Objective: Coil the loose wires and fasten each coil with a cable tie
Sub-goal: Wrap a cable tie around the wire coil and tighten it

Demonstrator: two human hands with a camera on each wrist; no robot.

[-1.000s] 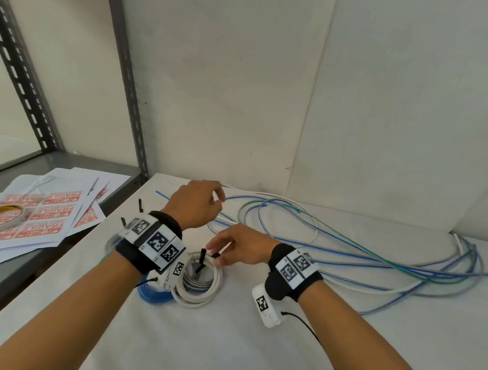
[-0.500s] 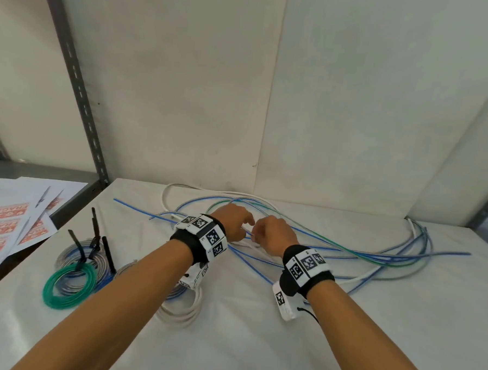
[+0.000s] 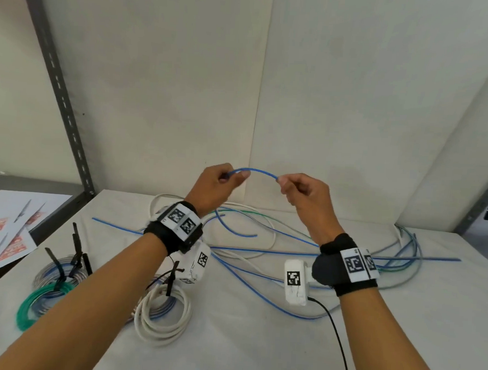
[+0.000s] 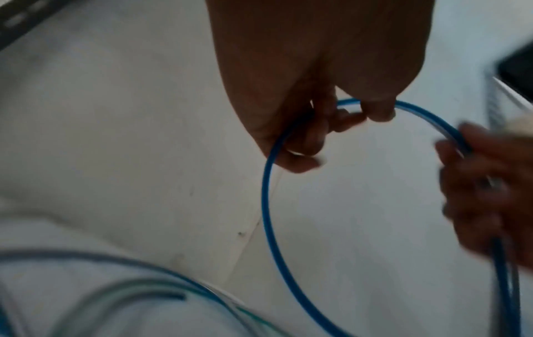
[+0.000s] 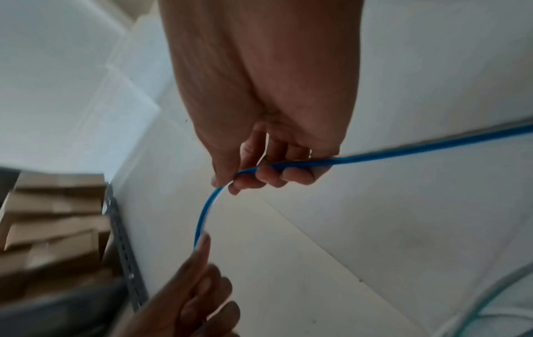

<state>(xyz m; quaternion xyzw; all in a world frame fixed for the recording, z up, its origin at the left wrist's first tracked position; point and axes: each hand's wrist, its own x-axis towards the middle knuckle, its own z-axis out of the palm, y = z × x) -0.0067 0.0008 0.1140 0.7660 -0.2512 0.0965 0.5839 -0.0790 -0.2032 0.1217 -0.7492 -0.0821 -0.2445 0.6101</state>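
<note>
A blue wire [image 3: 262, 172] arcs between both hands, raised above the table in front of the wall. My left hand [image 3: 218, 185] pinches one end of the arc and my right hand [image 3: 300, 192] pinches the other. In the left wrist view the blue wire [image 4: 266, 205] bends into a loop below my left hand [image 4: 331, 127]. In the right wrist view my right hand [image 5: 268, 173] grips the blue wire [image 5: 403, 151]. Loose blue, green, grey and white wires [image 3: 290, 252] lie tangled on the white table [image 3: 257, 341].
Tied coils lie at the left: a white coil [image 3: 162, 316] with a black cable tie [image 3: 171, 277], and a green coil [image 3: 37, 301] on grey ones. Printed papers [image 3: 6, 229] lie on a grey shelf beyond a metal upright [image 3: 61, 90]. Cardboard boxes [image 5: 55, 216] show in the right wrist view.
Both hands have risen from the pile of loose wires on the table, lifting a blue wire up in front of the wall. The head view has swung right, away from the coils.
</note>
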